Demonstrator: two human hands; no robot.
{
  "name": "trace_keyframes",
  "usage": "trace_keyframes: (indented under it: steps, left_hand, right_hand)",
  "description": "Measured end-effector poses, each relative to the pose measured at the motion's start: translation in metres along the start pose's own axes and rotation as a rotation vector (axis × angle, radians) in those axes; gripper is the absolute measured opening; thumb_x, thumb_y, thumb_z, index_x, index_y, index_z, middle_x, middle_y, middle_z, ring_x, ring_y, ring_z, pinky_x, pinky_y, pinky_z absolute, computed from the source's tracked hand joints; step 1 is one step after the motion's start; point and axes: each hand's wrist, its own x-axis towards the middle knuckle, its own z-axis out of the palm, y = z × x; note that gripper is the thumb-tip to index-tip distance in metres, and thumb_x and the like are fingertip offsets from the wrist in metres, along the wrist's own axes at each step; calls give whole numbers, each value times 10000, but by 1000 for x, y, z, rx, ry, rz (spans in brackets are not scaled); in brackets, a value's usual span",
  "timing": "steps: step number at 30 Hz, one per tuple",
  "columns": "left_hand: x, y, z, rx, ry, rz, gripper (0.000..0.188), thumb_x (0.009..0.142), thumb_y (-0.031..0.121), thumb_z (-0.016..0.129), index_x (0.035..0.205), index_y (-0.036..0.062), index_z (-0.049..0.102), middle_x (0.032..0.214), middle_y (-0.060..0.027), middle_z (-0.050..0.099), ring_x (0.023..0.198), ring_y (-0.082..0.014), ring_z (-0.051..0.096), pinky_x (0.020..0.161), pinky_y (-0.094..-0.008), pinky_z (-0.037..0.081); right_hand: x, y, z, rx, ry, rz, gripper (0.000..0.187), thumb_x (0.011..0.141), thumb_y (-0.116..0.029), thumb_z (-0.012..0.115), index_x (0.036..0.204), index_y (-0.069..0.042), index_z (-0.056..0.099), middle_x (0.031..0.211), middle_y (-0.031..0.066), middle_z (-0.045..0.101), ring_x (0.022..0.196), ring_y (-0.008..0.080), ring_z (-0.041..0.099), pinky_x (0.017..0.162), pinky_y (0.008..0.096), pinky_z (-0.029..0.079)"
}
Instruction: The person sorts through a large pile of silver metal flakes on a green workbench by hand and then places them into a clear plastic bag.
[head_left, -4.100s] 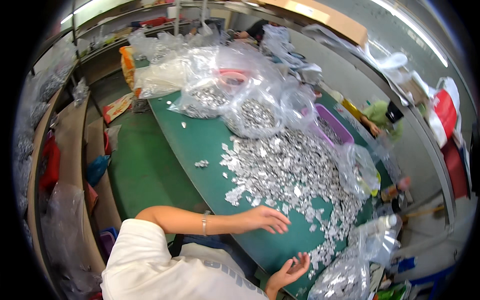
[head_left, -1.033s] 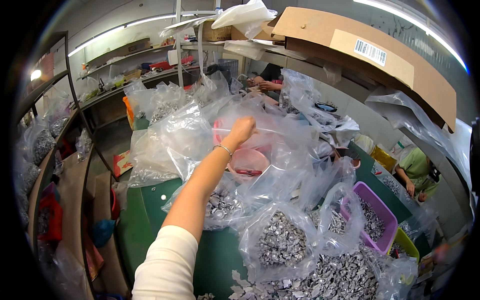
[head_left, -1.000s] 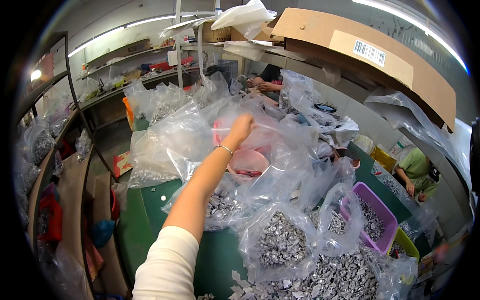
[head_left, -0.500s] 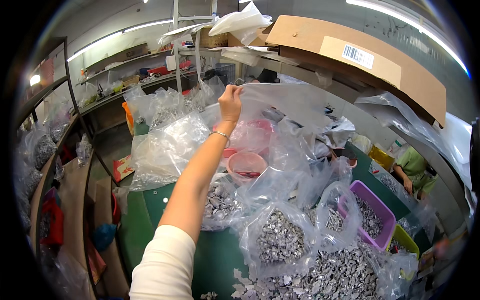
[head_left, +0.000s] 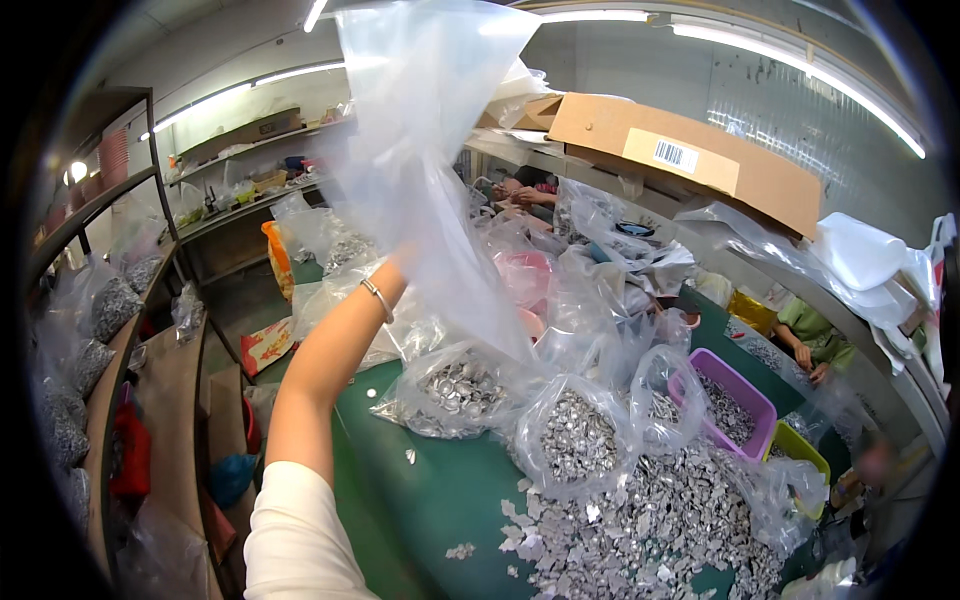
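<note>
My left hand (head_left: pixel 402 264) is raised over the far part of the green table (head_left: pixel 385 480), a silver bangle on its wrist. It grips a large, empty-looking clear plastic bag (head_left: pixel 430 150), which stands up tall and blurred; the film hides most of my fingers. Below it sits an open clear bag of silvery metal pieces (head_left: pixel 460 388). Right of that, another clear bag holds small metal pieces (head_left: pixel 578 438). A wide pile of flat, leaf-like metal pieces (head_left: pixel 650 530) spreads over the near right of the table. My right hand is out of view.
A purple bin (head_left: pixel 762 425) and a yellow-green bin (head_left: pixel 815 470) stand at the right. A cardboard box (head_left: pixel 690 150) rests on the shelf above. Racks with filled bags (head_left: pixel 115 305) line the left. Co-workers' hands (head_left: pixel 805 358) show at right and far back.
My left hand has drawn the clear bag back and to the left, and the film now rises high above it. The pink basin is now mostly covered by the bag.
</note>
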Motion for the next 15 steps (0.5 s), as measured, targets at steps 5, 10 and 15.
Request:
trace_keyframes:
  steps: [5,10,15]
  left_hand:
    - [-50,93,-22,191,-423,11,80,808,65,601,796,-11,580,753,-108,610,653,-217,583,621,-312,491]
    - [-106,180,-43,304,-826,35,76,770,48,605,801,-21,598,794,-154,626,705,-282,617,642,-358,509]
    - [-145,242,-5,256,-1173,134,98,732,31,608,806,-31,615,836,-199,643,757,-347,652,663,-403,527]
  right_hand:
    - [73,-107,-4,377,5,-12,373,796,-132,668,1117,33,576,1092,153,567,1033,241,516,841,347,452]
    - [89,-167,6,810,-253,-248,1256,595,-309,845,1435,-13,-40,1463,256,153,1335,384,254,1050,458,251]
    - [62,-200,-4,587,-119,-296,1176,630,-272,824,1438,-26,6,1466,266,123,1337,398,239,1053,479,243]
